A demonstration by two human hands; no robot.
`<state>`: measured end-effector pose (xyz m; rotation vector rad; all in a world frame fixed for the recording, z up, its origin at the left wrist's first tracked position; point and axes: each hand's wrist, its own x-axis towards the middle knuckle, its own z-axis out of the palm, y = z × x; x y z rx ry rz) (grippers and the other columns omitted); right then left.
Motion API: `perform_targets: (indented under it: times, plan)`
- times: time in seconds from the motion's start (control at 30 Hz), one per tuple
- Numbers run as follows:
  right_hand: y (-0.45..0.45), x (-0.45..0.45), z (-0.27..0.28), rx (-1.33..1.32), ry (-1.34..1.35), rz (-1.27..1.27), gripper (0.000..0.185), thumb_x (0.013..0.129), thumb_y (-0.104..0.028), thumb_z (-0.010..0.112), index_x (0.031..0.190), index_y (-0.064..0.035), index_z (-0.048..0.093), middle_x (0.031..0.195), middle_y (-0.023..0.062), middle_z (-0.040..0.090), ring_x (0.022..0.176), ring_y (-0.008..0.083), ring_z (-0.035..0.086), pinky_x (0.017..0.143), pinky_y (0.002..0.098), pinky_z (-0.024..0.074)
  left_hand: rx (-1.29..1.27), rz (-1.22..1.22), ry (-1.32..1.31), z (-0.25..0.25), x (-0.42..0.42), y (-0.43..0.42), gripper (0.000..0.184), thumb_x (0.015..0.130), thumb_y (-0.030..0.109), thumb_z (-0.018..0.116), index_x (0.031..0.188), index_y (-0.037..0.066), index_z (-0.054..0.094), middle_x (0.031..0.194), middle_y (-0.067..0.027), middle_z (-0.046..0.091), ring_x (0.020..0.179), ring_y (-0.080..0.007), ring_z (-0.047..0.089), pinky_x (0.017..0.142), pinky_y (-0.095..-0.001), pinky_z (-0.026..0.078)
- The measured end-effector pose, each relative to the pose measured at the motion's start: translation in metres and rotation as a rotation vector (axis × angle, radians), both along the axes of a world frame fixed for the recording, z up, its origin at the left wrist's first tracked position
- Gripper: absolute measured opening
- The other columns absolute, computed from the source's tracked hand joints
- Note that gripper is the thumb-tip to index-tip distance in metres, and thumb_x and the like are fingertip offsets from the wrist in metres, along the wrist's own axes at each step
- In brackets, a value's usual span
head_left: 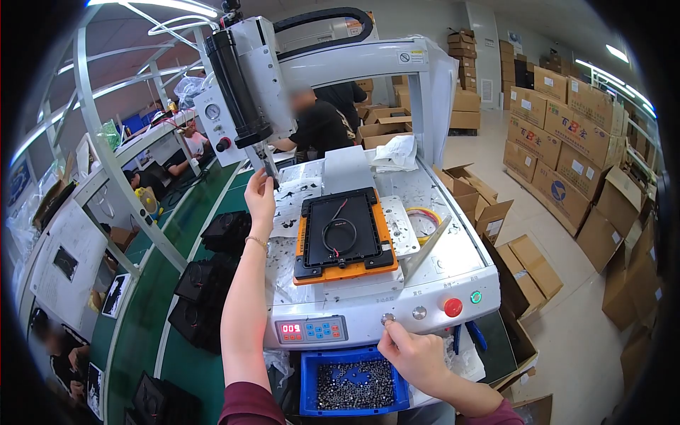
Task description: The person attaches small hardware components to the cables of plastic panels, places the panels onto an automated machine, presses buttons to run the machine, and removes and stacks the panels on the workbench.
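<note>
My left hand [261, 195] is raised at the lower end of the machine's dispensing head [241, 85], its fingers closed around the nozzle area; exactly what they pinch is too small to tell. Below and to the right, a black panel with a coiled black cable [340, 230] lies in an orange fixture [386, 248] on the white machine bed. My right hand [414, 354] is closed at the machine's front, fingertips on a silver button [387, 319]. Left of that button, a control display [310, 329] shows red digits.
A blue bin [308, 397] of small metal parts sits below the machine front. A red stop button [452, 307] is at the right. Black panels [195, 283] lie on the green bench [134, 312]. People are beyond the machine and at the left; cardboard boxes [559, 142] stand right.
</note>
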<state>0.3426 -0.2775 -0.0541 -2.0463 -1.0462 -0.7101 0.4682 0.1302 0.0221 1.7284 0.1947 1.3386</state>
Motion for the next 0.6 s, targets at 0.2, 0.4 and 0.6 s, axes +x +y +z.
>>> perform_targets:
  times: [0.2, 0.4, 0.6]
  plan:
    - [-0.0015, -0.0011, 0.0048, -0.016, 0.013, 0.008, 0.007, 0.081, -0.013, 0.064, 0.083, -0.0081, 0.060, 0.047, 0.0041, 0.055, 0.038, 0.0231, 0.056, 0.035, 0.0339, 0.0437, -0.001, -0.019, 0.006, -0.0012, 0.0018, 0.0041, 0.034, 0.092, 0.007, 0.059, 0.124, -0.003, 0.055, 0.103, -0.0123, 0.066, 0.091, -0.0142, 0.063, 0.081, -0.0270, 0.049]
    - [-0.0009, -0.0004, 0.0032, 0.003, 0.019, 0.018, 0.007, 0.081, -0.013, 0.065, 0.083, -0.0082, 0.060, 0.048, 0.0041, 0.055, 0.038, 0.0232, 0.056, 0.035, 0.0339, 0.0435, -0.014, -0.041, 0.000, -0.0029, 0.0033, 0.0061, 0.034, 0.092, 0.007, 0.059, 0.124, -0.003, 0.055, 0.103, -0.0125, 0.066, 0.092, -0.0144, 0.063, 0.082, -0.0265, 0.049]
    - [-0.0040, -0.0023, 0.0074, -0.055, 0.064, 0.038, 0.013, 0.079, -0.008, 0.067, 0.091, -0.0046, 0.063, 0.052, 0.0062, 0.058, 0.044, 0.0239, 0.060, 0.039, 0.0334, 0.0458, -0.012, -0.032, 0.006, -0.0036, 0.0027, 0.0058, 0.035, 0.092, 0.008, 0.059, 0.124, -0.003, 0.055, 0.104, -0.0132, 0.066, 0.093, -0.0150, 0.063, 0.083, -0.0270, 0.049]
